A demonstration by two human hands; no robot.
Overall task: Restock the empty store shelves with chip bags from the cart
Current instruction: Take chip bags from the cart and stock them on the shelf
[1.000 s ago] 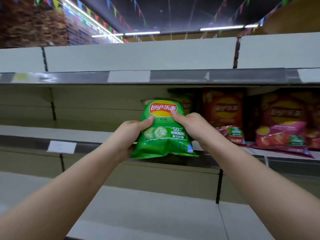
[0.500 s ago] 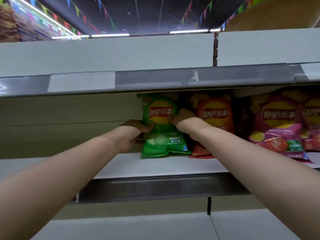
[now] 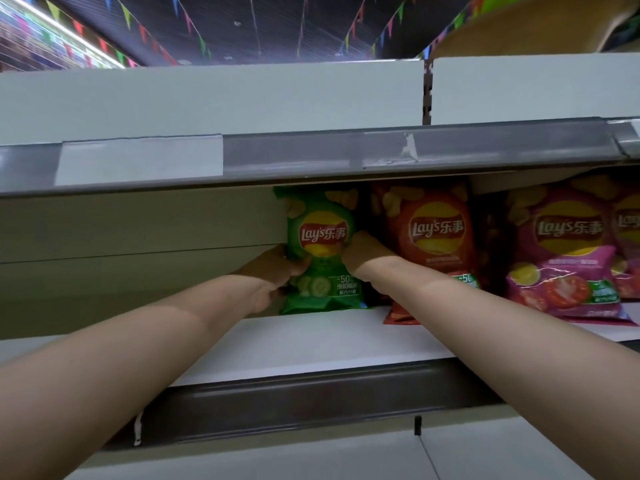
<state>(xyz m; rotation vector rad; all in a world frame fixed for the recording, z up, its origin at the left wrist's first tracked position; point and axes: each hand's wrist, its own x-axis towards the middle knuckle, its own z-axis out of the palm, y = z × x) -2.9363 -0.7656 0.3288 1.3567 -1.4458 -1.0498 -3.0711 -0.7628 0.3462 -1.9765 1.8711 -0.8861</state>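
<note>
Your left hand (image 3: 273,271) grips the left edge of the green bag (image 3: 322,237), thumb laid across the front and fingers tucked behind it. That grip looks meant to steady a soft, air-filled pack that would otherwise slump or twist.

The bag stands upright far back on the shelf (image 3: 311,344), its bottom seam on the board and its logo facing you. It sits under the upper rail (image 3: 311,154), which hides the very top of the bag.

Your right hand (image 3: 363,254) curls onto the bag's right edge, wedged between it and the orange bag (image 3: 433,230) just beside it. Holding both edges lets you square the face forward and close the gap to its neighbour.

Further right a pink bag (image 3: 568,258) leans forward at its foot. The row reads by flavour, so the green bag extends it leftward, where bare board waits for more stock. My judgement: the bag is seated, and letting go is what remains. The cart is out of view.
</note>
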